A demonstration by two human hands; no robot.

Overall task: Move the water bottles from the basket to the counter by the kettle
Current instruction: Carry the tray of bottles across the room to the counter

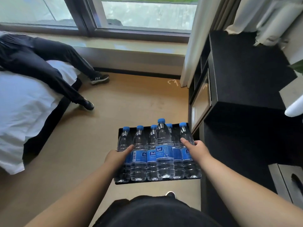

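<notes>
1. Closest to me is my own dark-clothed lap, with both bare forearms reaching forward from it toward the black basket [122, 182].
2. My left hand [117, 157] grips the left end of the basket, thumb lying across the leftmost bottle.
3. My right hand [197, 149] grips the right end of the basket, thumb pointing over the rightmost bottle's shoulder.
4. Between my hands, the water bottles [164, 154] fill the basket: five lie side by side with caps pointing away from me, and a sixth rests on top of the row near its middle.
5. Each bottle is clear with a blue cap and a blue wrap label. The labels carry white Chinese characters that I cannot read at this size; the second bottle from the left shows a barcode.
6. The basket is held above the tan floor [131, 104], just left of the black desk [242, 71].
7. Left of the basket is a bed [24, 99] with white sheets; a person in dark trousers and black striped sneakers [99, 78] lies across it.
8. Beyond the basket are the window [144, 13] and a pale curtain [193, 38].
</notes>
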